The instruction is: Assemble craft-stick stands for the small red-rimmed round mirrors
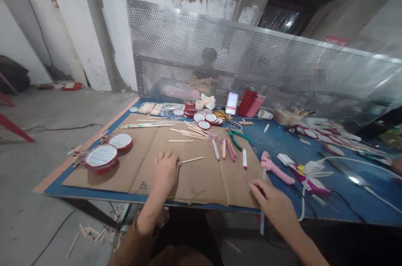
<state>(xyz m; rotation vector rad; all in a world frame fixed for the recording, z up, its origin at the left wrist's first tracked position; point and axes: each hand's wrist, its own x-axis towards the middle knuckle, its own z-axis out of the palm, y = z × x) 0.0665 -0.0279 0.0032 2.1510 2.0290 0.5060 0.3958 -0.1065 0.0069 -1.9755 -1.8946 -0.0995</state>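
My left hand [166,170] is closed over the cardboard sheet [204,182], fingertips pinching one end of a thin wooden stick [193,159] that points right. My right hand [278,202] hovers near the sheet's right front edge with fingers stretched out and a gap at the thumb; nothing shows in it. A clear glue stick [262,222] runs under that hand from the back of a pink glue gun [278,170]. Two red-rimmed round drums [102,157] with white faces lie at left, sticks bundled at their sides.
Behind my hands lie loose wooden sticks [191,134], several markers [230,151], green-handled pliers [240,138] and stacked red-rimmed discs [204,124]. A power strip [310,182] with white cables lies at right. A perforated metal screen [188,48] stands along the blue table's [266,130] back.
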